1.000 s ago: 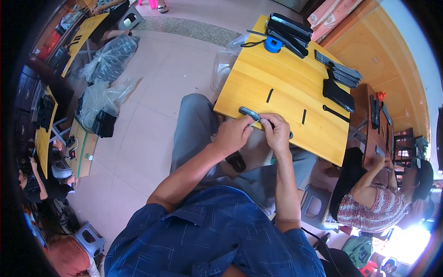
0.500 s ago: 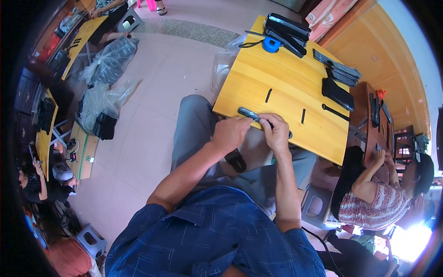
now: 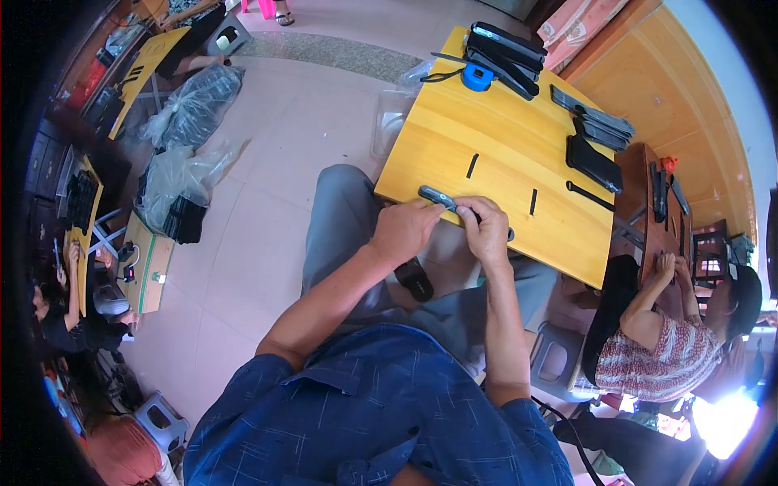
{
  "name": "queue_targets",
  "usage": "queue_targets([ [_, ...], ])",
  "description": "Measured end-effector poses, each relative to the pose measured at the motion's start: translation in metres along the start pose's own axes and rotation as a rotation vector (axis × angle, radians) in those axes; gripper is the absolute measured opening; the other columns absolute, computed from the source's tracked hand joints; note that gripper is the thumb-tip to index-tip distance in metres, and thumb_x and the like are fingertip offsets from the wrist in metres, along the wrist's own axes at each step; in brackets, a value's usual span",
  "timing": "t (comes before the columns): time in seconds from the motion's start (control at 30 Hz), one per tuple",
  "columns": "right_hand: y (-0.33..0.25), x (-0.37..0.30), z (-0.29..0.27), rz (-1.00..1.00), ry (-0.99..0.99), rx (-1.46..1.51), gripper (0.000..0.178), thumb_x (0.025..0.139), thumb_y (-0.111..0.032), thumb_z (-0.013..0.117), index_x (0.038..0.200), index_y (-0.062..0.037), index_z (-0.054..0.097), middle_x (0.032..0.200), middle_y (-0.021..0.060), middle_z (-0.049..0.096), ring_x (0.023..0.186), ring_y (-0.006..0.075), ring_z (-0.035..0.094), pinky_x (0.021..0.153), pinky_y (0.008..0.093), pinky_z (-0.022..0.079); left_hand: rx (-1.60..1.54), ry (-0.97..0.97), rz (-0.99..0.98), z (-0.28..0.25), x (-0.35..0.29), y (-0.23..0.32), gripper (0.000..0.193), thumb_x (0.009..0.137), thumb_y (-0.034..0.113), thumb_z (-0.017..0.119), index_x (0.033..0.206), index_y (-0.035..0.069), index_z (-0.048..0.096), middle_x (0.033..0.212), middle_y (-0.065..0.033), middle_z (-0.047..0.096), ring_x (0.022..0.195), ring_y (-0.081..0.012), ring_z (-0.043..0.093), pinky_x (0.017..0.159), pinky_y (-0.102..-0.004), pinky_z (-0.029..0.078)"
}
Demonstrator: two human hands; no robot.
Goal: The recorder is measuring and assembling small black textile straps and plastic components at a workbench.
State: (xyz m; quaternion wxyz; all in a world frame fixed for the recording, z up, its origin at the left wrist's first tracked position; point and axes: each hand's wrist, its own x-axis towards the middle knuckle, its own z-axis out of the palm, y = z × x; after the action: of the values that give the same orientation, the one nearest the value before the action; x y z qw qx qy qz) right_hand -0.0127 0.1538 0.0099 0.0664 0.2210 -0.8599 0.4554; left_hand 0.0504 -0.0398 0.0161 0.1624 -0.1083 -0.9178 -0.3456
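At the near edge of the yellow table [image 3: 454,121], both my hands grip one dark, narrow, strap-like piece [image 3: 436,196] with a rounded, glossy end. My left hand [image 3: 408,231] pinches it near its middle, fingers closed. My right hand [image 3: 486,227] is wrapped round it just to the right, thumb on top. The rounded end sticks out beyond my left fingertips, and a dark tip shows below my right hand. My fingers hide the middle. Two short black strips [image 3: 472,166] lie on the tabletop beyond my hands.
Bundled black straps [image 3: 504,61] and a blue tape measure [image 3: 476,77] lie at the table's far end. Along its right side are grey strips [image 3: 592,117], a black pouch-like piece [image 3: 593,162] and a longer black strip [image 3: 589,195]. Plastic bags [image 3: 190,186] stand left; a co-worker [image 3: 660,348] sits right.
My hands keep nearly the same place and grip on the strap-like piece. At the right, the co-worker's hands have shifted slightly; at the far left, another person's arm has moved.
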Motion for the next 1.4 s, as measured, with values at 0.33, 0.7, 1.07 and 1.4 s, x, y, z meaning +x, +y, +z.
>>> queue_targets([
  [0.33, -0.001, 0.0, -0.001, 0.026, -0.015, -0.008, 0.012, 0.09, -0.009, 0.072, 0.099, -0.0043, 0.078, 0.095, 0.0144, 0.076, 0.091, 0.0335, 0.071, 0.083, 0.0408, 0.056, 0.005, 0.017, 0.023, -0.002, 0.0, -0.004, 0.02, 0.095, 0.02, 0.067, 0.111, 0.012, 0.078, 0.091, -0.0099, 0.073, 0.078, -0.0316, 0.072, 0.066, -0.0434, 0.058],
  [0.7, -0.005, 0.0, -0.001, 0.04, -0.023, -0.012, 0.01, 0.09, -0.007, 0.073, 0.099, -0.0047, 0.078, 0.094, 0.0128, 0.076, 0.09, 0.032, 0.071, 0.082, 0.0399, 0.055, -0.006, 0.0, -0.014, -0.001, -0.001, -0.005, 0.02, 0.094, 0.018, 0.07, 0.111, 0.012, 0.077, 0.092, -0.0115, 0.073, 0.078, -0.0332, 0.073, 0.067, -0.0443, 0.058],
  [1.07, -0.004, -0.001, -0.002, -0.014, -0.02, -0.04, 0.012, 0.091, -0.003, 0.074, 0.102, -0.0025, 0.077, 0.094, 0.0126, 0.075, 0.087, 0.0256, 0.072, 0.08, 0.0335, 0.055, 0.075, -0.109, -0.094, -0.014, 0.012, 0.01, 0.03, 0.091, 0.016, 0.07, 0.12, 0.009, 0.066, 0.091, -0.014, 0.074, 0.081, -0.0361, 0.073, 0.068, -0.0494, 0.057],
  [1.4, -0.007, 0.0, -0.003, 0.047, -0.026, -0.004, 0.01, 0.089, -0.008, 0.075, 0.097, -0.0045, 0.077, 0.093, 0.0134, 0.075, 0.088, 0.0323, 0.071, 0.081, 0.04, 0.055, 0.075, -0.051, -0.029, -0.008, 0.01, 0.002, 0.012, 0.093, 0.021, 0.065, 0.091, 0.009, 0.07, 0.077, -0.0127, 0.07, 0.073, -0.0341, 0.072, 0.064, -0.0481, 0.057],
])
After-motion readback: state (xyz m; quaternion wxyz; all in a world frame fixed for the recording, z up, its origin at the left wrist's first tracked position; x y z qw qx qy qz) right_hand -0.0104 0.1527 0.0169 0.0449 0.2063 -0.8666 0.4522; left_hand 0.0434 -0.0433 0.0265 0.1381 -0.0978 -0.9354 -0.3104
